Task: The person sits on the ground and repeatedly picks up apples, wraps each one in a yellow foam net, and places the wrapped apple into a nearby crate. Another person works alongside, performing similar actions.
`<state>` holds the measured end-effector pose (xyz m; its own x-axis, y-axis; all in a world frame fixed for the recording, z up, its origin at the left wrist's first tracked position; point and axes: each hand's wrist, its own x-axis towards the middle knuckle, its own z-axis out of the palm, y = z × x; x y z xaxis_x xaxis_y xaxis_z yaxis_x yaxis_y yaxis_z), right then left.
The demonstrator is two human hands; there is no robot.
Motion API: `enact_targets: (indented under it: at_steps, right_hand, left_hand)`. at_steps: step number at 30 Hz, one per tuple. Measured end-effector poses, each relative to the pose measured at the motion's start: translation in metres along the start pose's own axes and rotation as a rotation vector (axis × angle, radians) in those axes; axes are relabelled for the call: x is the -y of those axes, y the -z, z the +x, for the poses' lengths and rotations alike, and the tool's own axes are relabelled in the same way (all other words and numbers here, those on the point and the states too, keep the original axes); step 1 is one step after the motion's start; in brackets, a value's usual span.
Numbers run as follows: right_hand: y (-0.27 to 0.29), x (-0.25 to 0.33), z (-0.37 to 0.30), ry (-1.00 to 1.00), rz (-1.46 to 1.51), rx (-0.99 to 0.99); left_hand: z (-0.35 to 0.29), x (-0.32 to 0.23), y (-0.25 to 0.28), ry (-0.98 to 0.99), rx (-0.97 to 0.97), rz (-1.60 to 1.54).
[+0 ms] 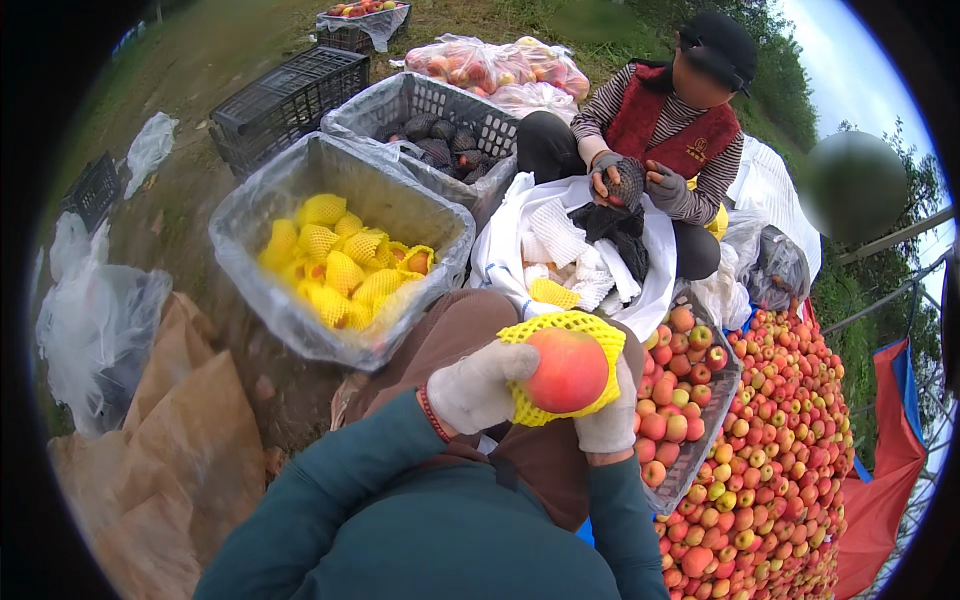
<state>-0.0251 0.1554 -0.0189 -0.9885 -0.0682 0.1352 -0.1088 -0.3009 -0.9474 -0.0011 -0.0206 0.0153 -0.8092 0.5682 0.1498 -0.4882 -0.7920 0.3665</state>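
A: Please, where is the apple (pixel 567 372), and how do the hands keep it?

B: It is above the person's lap, between the two gloved hands. The left hand (pixel 478 388) is curled firmly on its left side, with the thumb near the edge of the red face. The right hand (pixel 608 412) is cupped on the other side; most of its fingers I cannot see

A: Why is the face of the apple bare?

B: The yellow foam net (pixel 578 321) goes around its sides, and the mouth of the net looks up to the person. I would think both hands share the hold because the net is soft; one hand alone could let the fruit slip, and a hard squeeze could bruise it

A: And the crates, why so near?

B: For a short reach, I suppose. The crate of bare apples (pixel 712 445) stands at the person's right, beside the big apple pile (pixel 765 455). The lined crate (pixel 232 250) with yellow-netted fruits (pixel 345 265) is on the left. Its plastic liner probably protects the fruits from hard walls

A: What is between?

B: A white sack (pixel 500 235) with loose nets inside, just ahead of the knees, so perhaps the person and the co-worker (pixel 660 125) opposite can both reach it
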Motion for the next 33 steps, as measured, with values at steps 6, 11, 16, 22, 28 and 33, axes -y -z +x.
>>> enact_targets:
  at_steps: [6,11,16,22,28,33]
  right_hand:
    - [-0.016,-0.009,-0.039,-0.045,-1.066,0.524]
    - [-0.005,0.003,-0.024,-0.537,0.386,0.229]
    - [-0.035,0.032,0.008,0.136,-0.361,0.092]
    - [-0.096,0.012,0.039,0.610,-1.189,0.648]
    - [-0.092,0.014,0.085,0.402,-1.099,0.532]
    - [-0.011,0.020,0.080,-0.019,-0.807,0.057]
  left_hand:
    - [-0.022,-0.014,0.012,0.188,0.123,0.064]
    - [-0.050,-0.013,0.049,0.181,0.157,0.067]
    - [-0.031,-0.032,0.049,-0.043,-0.286,0.706]
    - [-0.009,-0.068,0.080,-0.645,-0.565,1.386]
    - [-0.032,-0.170,0.146,-0.517,-0.791,1.874]
    - [-0.081,-0.273,0.276,0.280,-1.254,2.185]
